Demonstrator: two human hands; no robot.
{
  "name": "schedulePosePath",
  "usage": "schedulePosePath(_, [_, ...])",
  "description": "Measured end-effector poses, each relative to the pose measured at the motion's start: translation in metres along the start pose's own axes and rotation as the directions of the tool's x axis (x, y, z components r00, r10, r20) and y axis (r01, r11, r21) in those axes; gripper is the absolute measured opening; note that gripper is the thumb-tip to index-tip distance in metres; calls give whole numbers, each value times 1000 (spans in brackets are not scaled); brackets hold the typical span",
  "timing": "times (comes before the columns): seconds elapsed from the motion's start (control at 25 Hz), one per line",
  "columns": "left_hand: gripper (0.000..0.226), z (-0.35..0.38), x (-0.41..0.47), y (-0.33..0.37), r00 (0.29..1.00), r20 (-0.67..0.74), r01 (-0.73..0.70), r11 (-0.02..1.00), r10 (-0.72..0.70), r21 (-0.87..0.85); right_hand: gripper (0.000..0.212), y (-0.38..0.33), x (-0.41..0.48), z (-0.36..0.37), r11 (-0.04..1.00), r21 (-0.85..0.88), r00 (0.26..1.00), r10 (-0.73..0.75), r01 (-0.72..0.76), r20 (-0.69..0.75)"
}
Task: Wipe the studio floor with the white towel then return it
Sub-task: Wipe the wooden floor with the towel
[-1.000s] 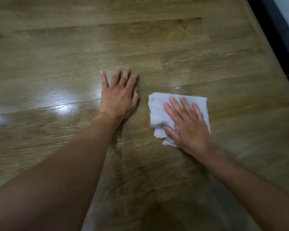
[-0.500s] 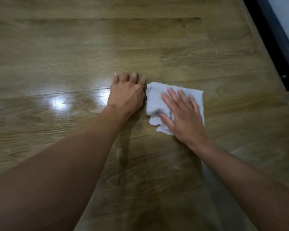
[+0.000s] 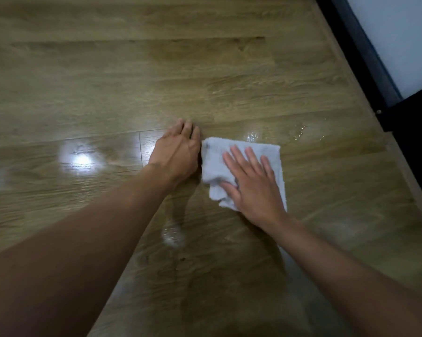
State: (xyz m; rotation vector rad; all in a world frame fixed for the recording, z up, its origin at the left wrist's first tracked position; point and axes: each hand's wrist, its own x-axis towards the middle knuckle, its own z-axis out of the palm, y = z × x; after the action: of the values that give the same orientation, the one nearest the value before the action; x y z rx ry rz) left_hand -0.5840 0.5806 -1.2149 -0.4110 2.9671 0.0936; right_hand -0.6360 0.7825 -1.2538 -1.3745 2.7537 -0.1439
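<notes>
The white towel [image 3: 217,156] lies folded and flat on the wooden studio floor [image 3: 132,81], a little right of centre. My right hand [image 3: 253,183] presses down on it with straight, spread fingers, covering its near right part. My left hand [image 3: 178,152] rests on the bare floor just left of the towel, its fingers bent downward at the tips and its side close against the towel's left edge. Wet streaks and small drops [image 3: 300,132] shine on the floor beyond the towel, and another wet patch [image 3: 172,235] lies below my left wrist.
A dark skirting strip [image 3: 360,57] and a pale wall [image 3: 399,32] run diagonally along the right edge. A black frame or door edge [image 3: 414,122] meets the floor at the right. Glossy light reflections [image 3: 81,159] lie on the boards at the left.
My right hand has slid the towel leftward until it sits against my left hand. My left hand's fingers went from flat and spread to bent at the tips. The view shifted slightly.
</notes>
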Motion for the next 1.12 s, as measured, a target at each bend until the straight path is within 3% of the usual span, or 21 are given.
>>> schedulePosePath(0.08, [50, -2, 2, 7, 998, 47, 31, 999, -33, 41, 59, 28, 18, -6, 997, 21, 994, -70, 68, 87])
schedulePosePath(0.28, [45, -18, 16, 28, 978, 181, 97, 995, -100, 29, 62, 66, 139, -26, 948, 111, 941, 272, -298, 203])
schedulePosePath(0.48, [45, -23, 27, 53, 979, 203, 1, 999, -12, 51, 62, 22, 32, -8, 974, 67, 976, 218, -218, 13])
schedulePosePath(0.56, [38, -25, 35, 59, 975, 220, -3, 997, -15, 80, 65, 22, -2, -5, 978, 47, 979, 199, -201, 44])
schedulePosePath(0.64, [39, -26, 38, 62, 964, 265, 10, 996, -33, 86, 63, 46, 23, -12, 978, 57, 978, 198, -202, 68])
schedulePosePath(0.8, [43, -27, 43, 66, 946, 314, 80, 996, -84, 28, 63, 95, 117, -30, 898, 115, 901, 405, -424, 154])
schedulePosePath(0.92, [44, -30, 47, 60, 961, 273, 50, 999, -44, -15, 62, 79, 89, -26, 936, 126, 940, 311, -329, 138])
schedulePosePath(1.04, [41, -26, 52, 57, 977, 140, -140, 979, 161, -146, 61, 58, 1, -9, 968, 146, 979, 200, -202, 23])
schedulePosePath(1.12, [43, -23, 52, 63, 968, 90, -209, 954, 233, -217, 60, 78, 0, -13, 953, 227, 980, 189, -199, 68])
